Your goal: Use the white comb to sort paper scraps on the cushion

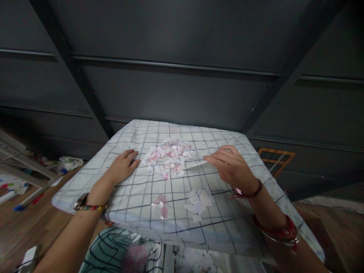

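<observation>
A loose heap of small white and pink paper scraps lies in the middle of the table. Between the fingertips of my right hand is a thin pale stick, whose exact kind I cannot make out. Its tip reaches left to the near right edge of the heap. My left hand rests palm down on the cloth just left of the scraps, fingers stretched out and holding nothing. Nearer to me are a smaller cluster of white scraps and a few pink pieces.
A white checked cloth covers the table, which stands against a dark panelled wall. Below the front edge are more paper scraps and a teal striped fabric. A wooden frame is at right.
</observation>
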Tool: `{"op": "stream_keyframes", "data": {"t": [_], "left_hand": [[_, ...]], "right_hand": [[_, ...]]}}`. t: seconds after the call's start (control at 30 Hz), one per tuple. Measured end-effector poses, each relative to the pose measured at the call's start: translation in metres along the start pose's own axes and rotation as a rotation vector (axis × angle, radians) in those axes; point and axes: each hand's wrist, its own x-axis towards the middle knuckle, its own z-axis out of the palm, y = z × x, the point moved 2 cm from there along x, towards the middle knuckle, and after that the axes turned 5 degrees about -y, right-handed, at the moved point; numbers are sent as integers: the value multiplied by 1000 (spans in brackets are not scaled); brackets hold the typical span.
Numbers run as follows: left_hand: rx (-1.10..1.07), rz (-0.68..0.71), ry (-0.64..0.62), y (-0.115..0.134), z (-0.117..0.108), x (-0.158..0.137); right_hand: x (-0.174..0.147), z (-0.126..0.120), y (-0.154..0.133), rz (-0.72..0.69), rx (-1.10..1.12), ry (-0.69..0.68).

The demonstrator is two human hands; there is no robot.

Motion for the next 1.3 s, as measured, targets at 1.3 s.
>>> {"op": "stream_keyframes", "data": {"t": [1.3], "left_hand": [[9, 11, 4, -3, 5, 0]], "right_hand": [[-1, -4, 4, -28, -81, 72]]}}
